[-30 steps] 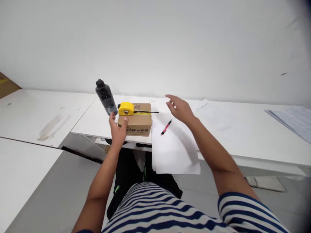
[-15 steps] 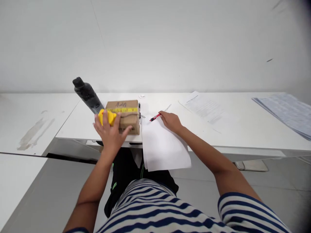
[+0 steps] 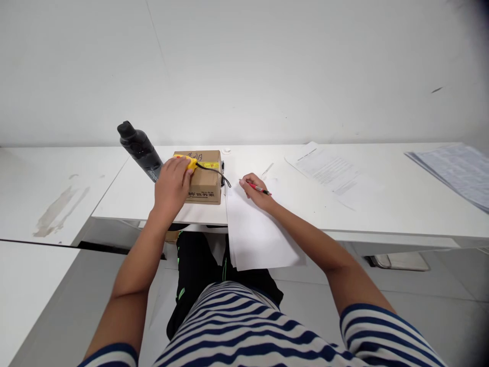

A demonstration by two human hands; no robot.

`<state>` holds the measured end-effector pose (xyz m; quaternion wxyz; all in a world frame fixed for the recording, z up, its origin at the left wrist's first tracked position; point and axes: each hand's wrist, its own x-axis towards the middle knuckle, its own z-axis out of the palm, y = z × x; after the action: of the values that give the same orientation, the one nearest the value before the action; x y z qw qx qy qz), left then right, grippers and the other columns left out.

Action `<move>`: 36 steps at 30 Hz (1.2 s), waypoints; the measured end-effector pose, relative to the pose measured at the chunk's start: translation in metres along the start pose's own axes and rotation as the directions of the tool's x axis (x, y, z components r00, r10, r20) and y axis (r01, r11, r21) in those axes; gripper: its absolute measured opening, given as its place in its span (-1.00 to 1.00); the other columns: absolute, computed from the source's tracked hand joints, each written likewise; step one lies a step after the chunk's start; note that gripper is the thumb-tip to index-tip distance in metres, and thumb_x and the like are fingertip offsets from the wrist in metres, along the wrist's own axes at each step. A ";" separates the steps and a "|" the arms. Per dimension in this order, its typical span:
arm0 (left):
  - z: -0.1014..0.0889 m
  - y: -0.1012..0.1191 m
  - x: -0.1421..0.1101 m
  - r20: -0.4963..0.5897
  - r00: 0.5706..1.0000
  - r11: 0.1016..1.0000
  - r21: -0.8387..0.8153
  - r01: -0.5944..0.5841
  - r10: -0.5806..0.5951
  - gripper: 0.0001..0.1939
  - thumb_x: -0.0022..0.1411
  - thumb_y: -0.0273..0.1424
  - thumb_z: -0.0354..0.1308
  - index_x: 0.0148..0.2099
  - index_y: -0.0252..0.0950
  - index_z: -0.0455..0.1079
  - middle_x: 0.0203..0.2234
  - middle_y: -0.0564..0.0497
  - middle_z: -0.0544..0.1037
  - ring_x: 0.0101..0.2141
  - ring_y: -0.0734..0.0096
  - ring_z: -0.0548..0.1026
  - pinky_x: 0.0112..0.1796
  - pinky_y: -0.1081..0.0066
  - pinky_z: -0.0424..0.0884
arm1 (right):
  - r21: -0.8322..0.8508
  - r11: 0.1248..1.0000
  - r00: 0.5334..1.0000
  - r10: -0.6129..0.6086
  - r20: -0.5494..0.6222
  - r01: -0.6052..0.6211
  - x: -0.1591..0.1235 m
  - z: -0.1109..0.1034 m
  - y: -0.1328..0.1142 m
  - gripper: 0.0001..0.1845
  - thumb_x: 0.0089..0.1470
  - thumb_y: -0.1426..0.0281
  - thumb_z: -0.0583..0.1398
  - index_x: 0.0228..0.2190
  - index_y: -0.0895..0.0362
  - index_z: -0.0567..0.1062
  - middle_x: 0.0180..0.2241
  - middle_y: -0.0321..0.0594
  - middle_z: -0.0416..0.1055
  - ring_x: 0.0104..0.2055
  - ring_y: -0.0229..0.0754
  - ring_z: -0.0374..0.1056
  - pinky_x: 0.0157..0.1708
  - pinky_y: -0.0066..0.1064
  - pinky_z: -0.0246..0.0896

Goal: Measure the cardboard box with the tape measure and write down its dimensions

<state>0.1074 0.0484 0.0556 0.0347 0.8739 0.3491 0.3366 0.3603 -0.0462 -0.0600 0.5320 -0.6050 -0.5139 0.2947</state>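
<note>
My left hand (image 3: 171, 185) is closed over a yellow tape measure (image 3: 190, 162) that rests on top of a small brown cardboard box (image 3: 205, 179) on the white table (image 3: 382, 204). A black strap loops from the tape measure over the box's right side. My right hand (image 3: 255, 190) is closed on a red pen (image 3: 260, 189), its tip over the upper part of a stack of white paper (image 3: 257, 232) that hangs over the table's front edge.
A black water bottle (image 3: 139, 149) stands just left of the box. Printed sheets (image 3: 328, 171) lie further right, with another pile of papers (image 3: 456, 171) at the far right. A second white table (image 3: 46, 188) adjoins on the left. A small white cap (image 3: 226, 151) lies behind the box.
My right hand has picked up the red pen and brought it over the paper. My left hand moved up from the box's front to cover the tape measure on top.
</note>
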 end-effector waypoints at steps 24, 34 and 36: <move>0.144 0.051 -0.118 0.228 0.964 0.962 -0.261 -0.074 0.136 -0.53 0.32 -0.23 0.07 0.21 -0.28 0.38 0.19 -0.18 0.43 0.23 0.08 0.34 0.24 0.08 0.22 | -0.087 0.993 0.996 0.082 -0.046 -0.086 -0.009 0.017 0.011 -0.48 0.10 -0.07 0.12 -0.62 0.07 0.37 -0.53 -0.23 0.44 -0.41 -0.15 0.36 -0.30 -0.28 0.25; 0.143 0.054 -0.117 0.157 0.984 0.935 -0.355 -0.027 0.088 -0.61 0.28 -0.30 0.12 0.12 -0.25 0.46 0.11 -0.17 0.50 0.16 0.08 0.43 0.20 0.05 0.30 | -0.133 0.990 0.997 0.059 0.048 -0.053 -0.008 0.017 0.013 -0.47 0.11 -0.06 0.11 -0.65 0.06 0.31 -0.56 -0.25 0.42 -0.43 -0.16 0.32 -0.35 -0.31 0.23; 0.143 0.053 -0.117 0.139 0.984 0.944 -0.324 -0.058 0.108 -0.61 0.29 -0.31 0.11 0.12 -0.25 0.46 0.11 -0.16 0.50 0.15 0.09 0.44 0.19 0.06 0.33 | -0.135 0.990 0.998 0.054 0.030 -0.049 -0.008 0.017 0.015 -0.48 0.12 -0.05 0.11 -0.64 0.06 0.32 -0.58 -0.26 0.39 -0.45 -0.18 0.31 -0.36 -0.32 0.22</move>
<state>0.1643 -0.0410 -0.1053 0.1881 0.8942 0.2494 0.3207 0.3473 -0.0466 -0.0796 0.4736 -0.6473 -0.5257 0.2833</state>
